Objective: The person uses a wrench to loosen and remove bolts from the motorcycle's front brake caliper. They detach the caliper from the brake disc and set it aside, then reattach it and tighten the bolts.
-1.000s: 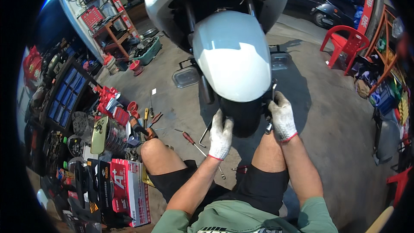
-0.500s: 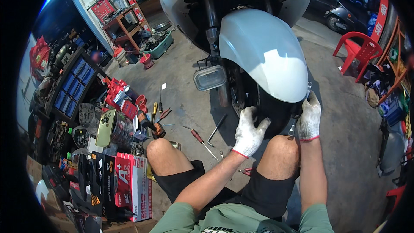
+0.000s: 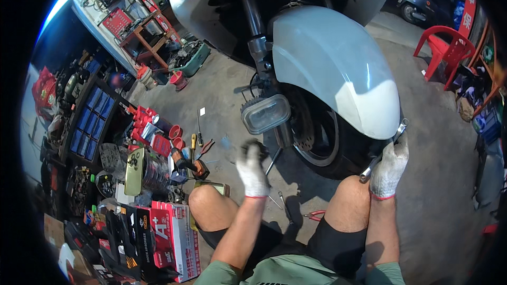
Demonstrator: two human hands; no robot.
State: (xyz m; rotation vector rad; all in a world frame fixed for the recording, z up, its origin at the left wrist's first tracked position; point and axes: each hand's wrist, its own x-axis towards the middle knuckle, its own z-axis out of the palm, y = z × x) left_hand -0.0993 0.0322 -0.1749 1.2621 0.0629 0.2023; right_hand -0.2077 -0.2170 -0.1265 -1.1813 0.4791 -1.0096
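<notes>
My right hand (image 3: 390, 166), in a white glove, grips a metal wrench (image 3: 403, 124) beside the front wheel. One ring end sticks out above the fingers, the other below. My left hand (image 3: 252, 174), also gloved, is up off the wheel over the floor tools. Its fingers are blurred against a dark shape, so whether they hold anything is unclear. Before me stands a scooter's front wheel (image 3: 338, 142) under a pale grey-blue fender (image 3: 332, 63). The fork leg (image 3: 259, 47) and a rectangular lamp-like part (image 3: 266, 114) are left of it.
On the floor lie a black bent bar (image 3: 274, 161), red-handled pliers (image 3: 316, 215), a wrench (image 3: 285, 206), a yellow-handled screwdriver (image 3: 194, 141) and a cordless drill (image 3: 190, 162). Boxes (image 3: 177, 237) stand at left. A red chair (image 3: 443, 47) is at right; a green tub (image 3: 194, 60) sits farther back.
My left hand has come off the tire and moved left. The fender's front now sits farther right, showing more of the wheel's left side and rim. My right hand keeps the wrench.
</notes>
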